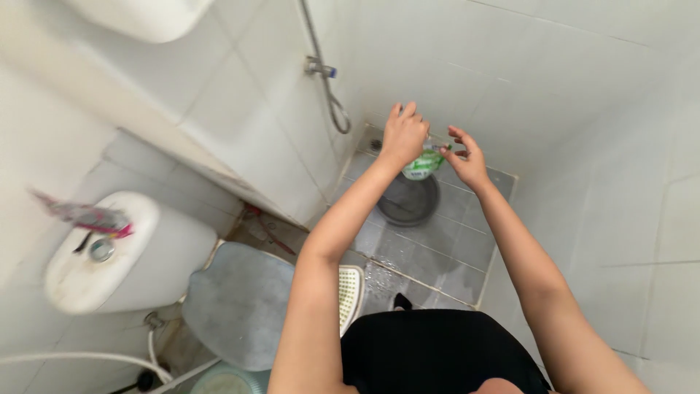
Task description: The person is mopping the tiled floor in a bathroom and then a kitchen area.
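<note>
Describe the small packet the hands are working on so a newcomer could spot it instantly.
Look to the wet grey tiled floor in the far corner, above the dark round basin. Between the left hand and right hand sits a green-and-white pouch, the only bright green item there.

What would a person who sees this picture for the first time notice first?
First come the two bare arms reaching out over the wet grey tiled floor: the left hand grips a green and white pouch, and the right hand pinches its top with open fingers. Right under the pouch stands a dark round basin. At lower left is a white toilet with its grey lid shut.
</note>
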